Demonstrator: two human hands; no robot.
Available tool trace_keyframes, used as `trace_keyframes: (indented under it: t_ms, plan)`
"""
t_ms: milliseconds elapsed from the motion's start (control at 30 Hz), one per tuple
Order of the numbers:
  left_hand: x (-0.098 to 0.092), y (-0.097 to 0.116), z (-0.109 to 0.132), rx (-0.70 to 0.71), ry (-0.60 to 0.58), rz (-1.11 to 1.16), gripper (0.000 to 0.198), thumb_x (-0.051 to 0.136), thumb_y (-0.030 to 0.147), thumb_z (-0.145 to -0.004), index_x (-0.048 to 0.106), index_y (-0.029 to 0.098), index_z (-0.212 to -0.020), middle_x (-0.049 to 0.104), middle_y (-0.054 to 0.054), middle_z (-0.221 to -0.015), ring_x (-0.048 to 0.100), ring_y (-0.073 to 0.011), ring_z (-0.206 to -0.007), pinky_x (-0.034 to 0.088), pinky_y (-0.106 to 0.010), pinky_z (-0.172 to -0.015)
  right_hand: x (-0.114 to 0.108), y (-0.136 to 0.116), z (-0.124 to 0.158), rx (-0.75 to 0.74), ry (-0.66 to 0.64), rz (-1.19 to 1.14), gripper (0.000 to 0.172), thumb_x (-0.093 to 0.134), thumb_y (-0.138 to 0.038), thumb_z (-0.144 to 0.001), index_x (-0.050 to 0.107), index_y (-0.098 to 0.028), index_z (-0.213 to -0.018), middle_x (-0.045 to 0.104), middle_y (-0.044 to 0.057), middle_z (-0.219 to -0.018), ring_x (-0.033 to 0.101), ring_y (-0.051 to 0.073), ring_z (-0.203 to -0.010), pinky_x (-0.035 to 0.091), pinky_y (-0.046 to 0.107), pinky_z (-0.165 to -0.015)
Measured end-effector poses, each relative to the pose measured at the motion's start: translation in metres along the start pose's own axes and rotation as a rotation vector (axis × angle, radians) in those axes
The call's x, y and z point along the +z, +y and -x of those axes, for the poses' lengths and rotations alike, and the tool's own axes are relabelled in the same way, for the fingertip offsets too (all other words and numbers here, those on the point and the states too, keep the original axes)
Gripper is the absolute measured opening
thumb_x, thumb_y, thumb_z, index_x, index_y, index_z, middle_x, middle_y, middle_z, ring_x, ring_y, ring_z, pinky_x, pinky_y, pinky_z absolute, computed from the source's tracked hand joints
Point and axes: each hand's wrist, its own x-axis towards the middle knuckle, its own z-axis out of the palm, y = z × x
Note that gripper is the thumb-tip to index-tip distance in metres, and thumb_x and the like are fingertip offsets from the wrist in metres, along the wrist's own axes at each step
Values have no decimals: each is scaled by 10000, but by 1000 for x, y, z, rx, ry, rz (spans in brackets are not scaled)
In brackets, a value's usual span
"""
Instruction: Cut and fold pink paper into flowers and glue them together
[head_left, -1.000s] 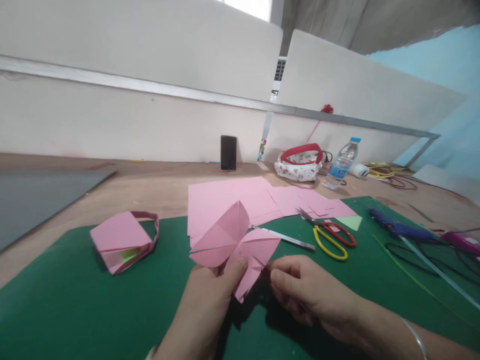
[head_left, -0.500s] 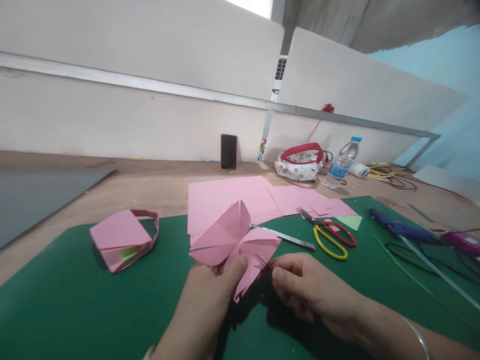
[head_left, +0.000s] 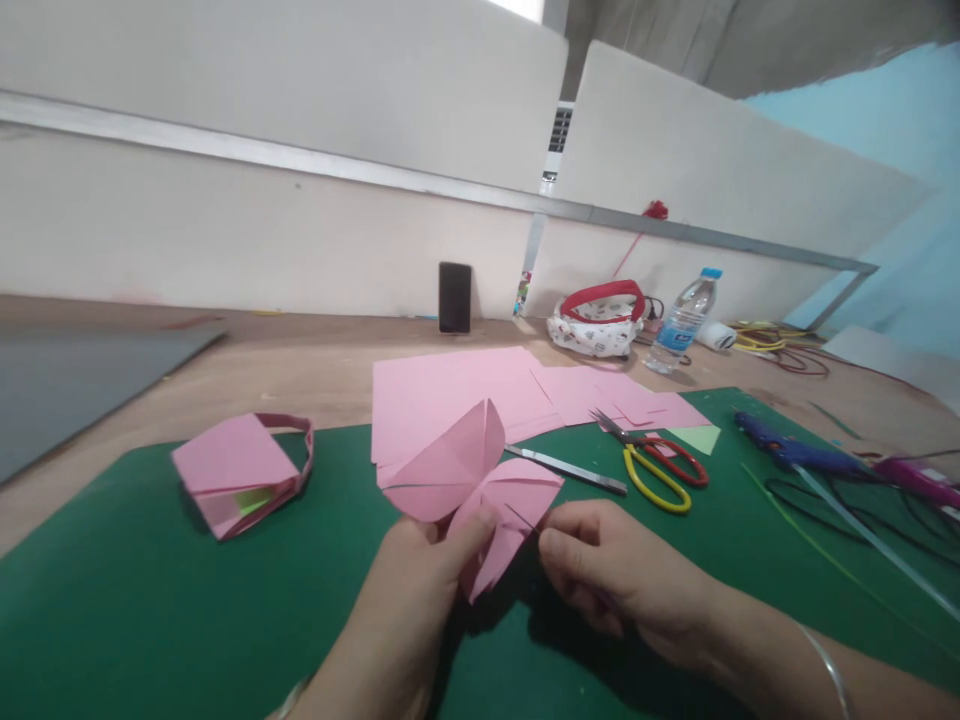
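Note:
A pink paper flower (head_left: pixel 450 455) with pointed, curved petals is held up above the green mat. My left hand (head_left: pixel 427 580) is closed on it from below, with the thumb pressed near its centre. My right hand (head_left: pixel 600 560) pinches a thin dark pointed stick (head_left: pixel 520 516), whose tip lies over the lower right petal. What kind of tool it is I cannot make out, as most of it is hidden in the fingers. Right behind the flower lies a slim silver craft knife (head_left: pixel 570 468). Scissors (head_left: pixel 652 465) with one yellow and one red handle rest open beyond my right hand.
A folded pink paper box shape with a strap (head_left: pixel 240 470) sits at left on the green mat (head_left: pixel 112 600). Pink sheets (head_left: pixel 450 385) lie behind. At right are a blue glue gun (head_left: pixel 795 450) and cables. A bottle (head_left: pixel 682 325), pouch (head_left: pixel 596 325) and phone (head_left: pixel 454 298) stand farther back.
The stick's tip has shifted slightly left over the lower right petal. Both hands keep their holds, and the whole view has moved a little.

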Motion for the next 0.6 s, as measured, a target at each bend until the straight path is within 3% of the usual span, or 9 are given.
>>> trace_keyframes:
  t_ms: [200,333,433,600]
  plan:
    - [-2,3,5,-52,-91,-7,361,660,369,-730,665,126,-998,732,-109,-843,657,-254,-714,498,-335,-623,0,-1,2,17,-24,-43,356,627,-444,-777,476,-159,-625,419,-72,-483,303,18,-341,192,133,-302]
    - [-6,2,4,-22,-178,36,382,652,351,-745,645,132,-1057,730,-104,-873,660,-262,-809,503,-335,-685,0,0,3,21,-38,-51,355,618,-447,-787,472,-163,-634,420,-72,-484,304,19,-344,187,132,-305]
    - [-6,1,4,-41,-173,48,382,628,336,-765,636,129,-1086,731,-108,-871,662,-255,-778,507,-342,-681,0,0,3,13,-36,-30,345,608,-438,-797,472,-164,-637,425,-66,-503,307,24,-352,182,142,-306]
    - [-5,0,5,-21,-179,101,340,624,288,-771,635,171,-1089,721,-80,-941,654,-241,-849,506,-343,-759,3,-6,7,-131,-6,2,224,702,-321,-728,569,-150,-783,393,-71,-575,300,37,-454,237,150,-383]
